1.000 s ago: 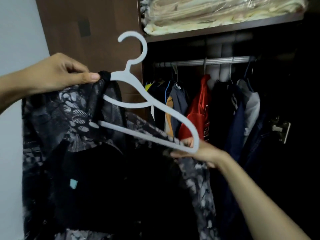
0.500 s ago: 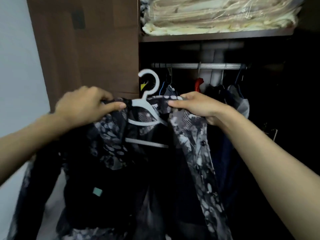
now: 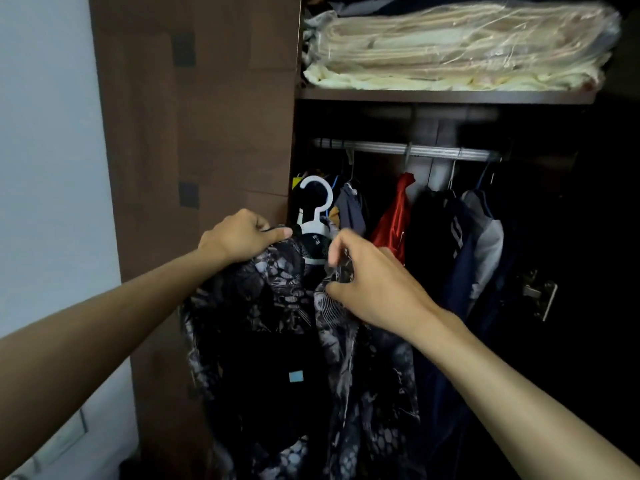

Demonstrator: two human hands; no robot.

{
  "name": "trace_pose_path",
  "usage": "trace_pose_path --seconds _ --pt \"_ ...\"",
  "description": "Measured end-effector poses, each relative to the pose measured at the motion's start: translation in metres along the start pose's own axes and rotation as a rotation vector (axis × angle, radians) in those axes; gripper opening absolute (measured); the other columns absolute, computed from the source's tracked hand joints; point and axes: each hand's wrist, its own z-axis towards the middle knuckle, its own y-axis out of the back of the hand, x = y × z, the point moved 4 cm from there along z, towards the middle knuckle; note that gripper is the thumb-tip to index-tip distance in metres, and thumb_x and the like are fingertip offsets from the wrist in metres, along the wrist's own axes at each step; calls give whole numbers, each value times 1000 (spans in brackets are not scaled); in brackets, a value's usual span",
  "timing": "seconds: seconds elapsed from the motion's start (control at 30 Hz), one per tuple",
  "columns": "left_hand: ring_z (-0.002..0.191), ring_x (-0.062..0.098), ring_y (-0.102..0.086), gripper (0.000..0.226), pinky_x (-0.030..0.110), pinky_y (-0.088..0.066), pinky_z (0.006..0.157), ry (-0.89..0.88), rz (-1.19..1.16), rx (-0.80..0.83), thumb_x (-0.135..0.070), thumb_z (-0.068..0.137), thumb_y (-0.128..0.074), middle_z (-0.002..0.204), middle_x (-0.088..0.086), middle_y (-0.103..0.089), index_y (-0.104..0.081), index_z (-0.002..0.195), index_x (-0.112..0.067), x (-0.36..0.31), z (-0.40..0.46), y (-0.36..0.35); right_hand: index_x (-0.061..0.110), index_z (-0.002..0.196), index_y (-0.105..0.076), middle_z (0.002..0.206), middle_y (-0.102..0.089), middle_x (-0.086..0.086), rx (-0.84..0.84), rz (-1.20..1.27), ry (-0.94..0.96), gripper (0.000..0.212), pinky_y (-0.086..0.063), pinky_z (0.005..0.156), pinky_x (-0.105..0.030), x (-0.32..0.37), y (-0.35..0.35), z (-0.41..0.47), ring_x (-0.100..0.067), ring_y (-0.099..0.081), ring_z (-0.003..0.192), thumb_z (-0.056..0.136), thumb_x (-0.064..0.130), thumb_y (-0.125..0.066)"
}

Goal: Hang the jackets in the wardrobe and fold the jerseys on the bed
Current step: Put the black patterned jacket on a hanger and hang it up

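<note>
The patterned jacket (image 3: 277, 323) is held up at 6 o'clock from the rail (image 3: 405, 149). Its collar is pinched by the left hand (image 3: 239, 239) and right hand (image 3: 367, 282), so it sits straight on the white hanger (image 3: 313, 216).

A black-and-grey patterned jacket (image 3: 277, 327) hangs open-fronted on a white plastic hanger (image 3: 314, 216), hook upright toward twelve o'clock, just in front of the dark wardrobe (image 3: 207, 133) with its rail (image 3: 408, 149) of hung jackets (image 3: 450, 244).
</note>
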Motion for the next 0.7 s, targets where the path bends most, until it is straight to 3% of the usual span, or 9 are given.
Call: trace_pose_path --seconds 0.07,0.13,0.27,0.33,0.37,0.43,0.53,0.63,0.7 --pt "62 21 -47 57 30 -36 65 11 -168 45 -64 80 -70 63 8 -44 -53 70 -11 -5 1 -1 24 84 -65 65 -69 2 110 59 25 14 -48 49 -25 4 -2 -6 -2 -61 48 84 18 -78" --pt "65 18 -53 45 26 -41 64 46 -294 90 -54 80 -76 65 5 -53 -57 75 -13 -12 -2 -1 23 84 -73 73 -75 -5 309 202 38 10 -60 58 -33 12 -7 -11 -14 -72 59 83 16 -81" --pt "77 18 -64 38 26 -47 69 137 -362 254 -53 84 -73 80 4 -69 -62 85 -16 -20 -12 -1 29 99 -78 78 -75 1 431 187 150 24 -56 65 -26 16 -1 -15 -5 -66 63 79 19 -87" --pt "73 23 -67 25 27 -49 68 221 -477 336 -41 89 -64 87 8 -73 -67 83 -17 -24 -22 3 21 109 -75 82 -78 5 575 288 146 33 -58 73 -21 12 -2 -20 -1 -72 77 79 12 -87" --pt "71 24 -64 21 28 -48 68 231 -528 359 -30 88 -54 89 11 -72 -68 84 -16 -24 -26 5 18 109 -75 82 -79 3 609 309 143 32 -57 68 -20 9 -2 -21 -1 -71 74 79 12 -87" --pt "75 26 -61 38 28 -47 67 190 -596 374 -8 77 -37 94 14 -67 -69 96 -14 -25 -29 8 16 98 -79 68 -75 5 532 243 156 20 -41 49 -14 2 1 -16 -2 -56 52 80 20 -87" --pt "87 31 -63 60 34 -51 69 119 -523 426 10 70 -40 103 16 -68 -64 113 -24 -21 -36 14 18 86 -81 61 -73 6 373 94 139 18 -32 47 -16 -13 16 -5 -2 -46 43 80 34 -85" --pt "109 31 -63 60 44 -52 91 38 -375 429 5 76 -66 122 10 -66 -59 117 -38 -15 -39 24 31 76 -81 68 -64 6 241 31 118 15 -39 62 -24 -30 36 4 -4 -52 60 72 43 -88" --pt "111 27 -64 54 46 -53 98 22 -354 413 -9 79 -77 122 1 -65 -57 119 -39 -13 -39 28 37 76 -79 90 -58 9 170 -35 146 15 -42 83 -26 -38 39 7 -8 -54 88 68 47 -87"
